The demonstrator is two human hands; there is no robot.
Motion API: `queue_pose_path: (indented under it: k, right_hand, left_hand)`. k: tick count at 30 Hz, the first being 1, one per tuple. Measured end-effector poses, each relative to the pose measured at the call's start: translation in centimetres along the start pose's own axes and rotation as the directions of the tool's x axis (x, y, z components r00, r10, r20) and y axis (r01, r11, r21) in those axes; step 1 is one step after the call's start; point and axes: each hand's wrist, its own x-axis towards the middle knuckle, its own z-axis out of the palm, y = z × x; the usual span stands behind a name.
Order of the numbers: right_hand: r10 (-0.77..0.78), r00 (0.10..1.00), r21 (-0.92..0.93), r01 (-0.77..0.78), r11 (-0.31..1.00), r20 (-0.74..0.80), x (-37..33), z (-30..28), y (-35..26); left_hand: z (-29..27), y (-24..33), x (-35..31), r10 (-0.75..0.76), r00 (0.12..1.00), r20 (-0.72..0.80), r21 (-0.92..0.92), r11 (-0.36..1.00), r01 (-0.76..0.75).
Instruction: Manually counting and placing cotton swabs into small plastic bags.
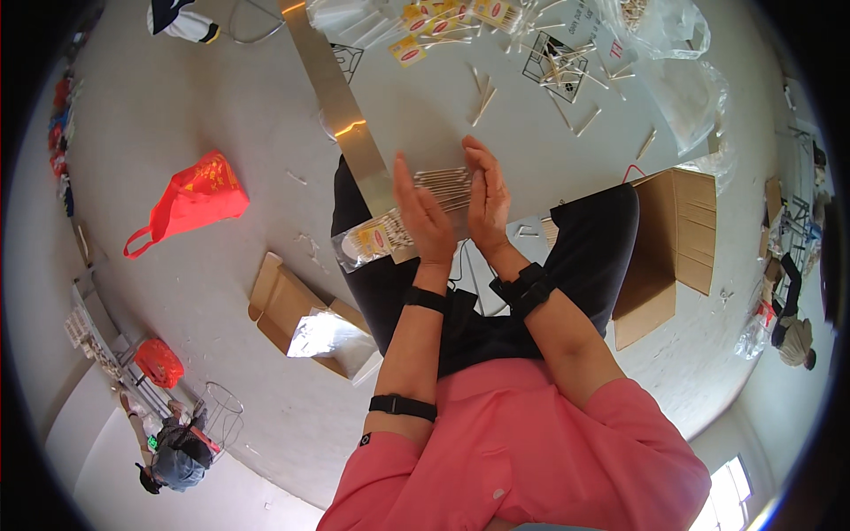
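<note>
A row of cotton swabs [445, 188] lies side by side at the near edge of the grey table, between my two palms. My left hand [423, 212] stands at the left end of the swabs, fingers stretched out. At their right end is my right hand [488, 196], its fingers also straight. Both hands are open; whether the palms press on the swab tips I cannot tell. A clear packet of cotton swabs [390, 234] with a yellow label lies beside my left hand, partly covered by it.
Loose swabs [558, 71] and yellow cards [408, 50] lie across the far table [531, 150]. Clear plastic bags [677, 97] rest at the right. A metal strip [341, 106] edges the left side. Cardboard boxes [695, 230] and a red bag [204, 195] stand on the floor.
</note>
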Motion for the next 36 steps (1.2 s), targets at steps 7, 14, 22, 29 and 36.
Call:
queue_pose_path:
  k: [7, 14, 22, 29, 36]
  right_hand:
    - [0.051, 0.998, 0.032, -0.052, 0.998, 0.034, 0.3, 0.8, -0.6]
    - [0.065, 0.996, 0.084, -0.071, 0.994, 0.064, 0.3, 0.5, -0.3]
    - [0.158, 0.987, 0.340, -0.158, 0.927, 0.029, 0.5, -0.3, -0.4]
    - [0.112, 0.986, 0.149, -0.129, 0.980, 0.121, 0.6, 0.1, 0.0]
    - [0.050, 0.995, 0.030, -0.053, 0.998, 0.084, -0.1, 0.1, -0.3]
  left_hand:
    - [0.4, 0.1, 0.7, -0.060, 0.998, 0.029, -0.117, 0.991, 0.063]
    - [0.4, 0.3, 0.4, -0.044, 0.996, 0.076, -0.105, 0.993, 0.052]
    - [-0.2, -0.9, 0.8, -0.128, 0.992, 0.011, -0.308, 0.943, 0.125]
    - [0.4, -0.1, -0.7, -0.127, 0.991, 0.046, -0.340, 0.931, 0.135]
    - [0.5, 0.1, -1.1, -0.150, 0.989, 0.007, -0.312, 0.939, 0.145]
